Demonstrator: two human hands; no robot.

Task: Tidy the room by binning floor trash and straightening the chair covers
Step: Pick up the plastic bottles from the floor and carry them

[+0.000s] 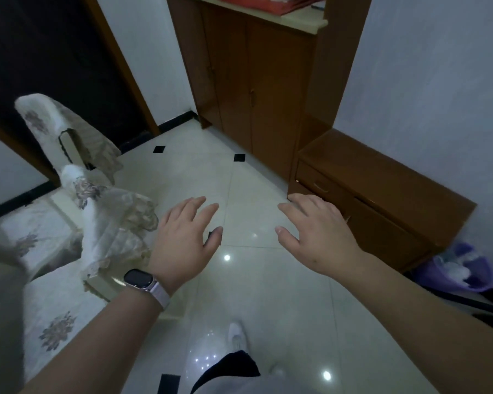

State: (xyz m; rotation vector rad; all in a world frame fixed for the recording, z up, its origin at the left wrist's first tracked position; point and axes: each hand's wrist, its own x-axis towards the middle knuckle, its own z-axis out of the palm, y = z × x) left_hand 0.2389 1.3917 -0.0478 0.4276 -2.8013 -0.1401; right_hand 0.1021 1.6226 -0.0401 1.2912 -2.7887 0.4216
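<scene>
glossy tiled floor (256, 280), lacy cloth chair covers (117, 223), polished wooden cabinet (268, 95)

A home: covered chairs (54, 251), wooden cabinet (256, 89), tiled floor (268, 294)

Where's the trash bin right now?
Head view, far right edge: the purple-lined trash bin sits on the floor by the wall, beside the near end of the low brown cabinet, well right of the right hand.
</scene>
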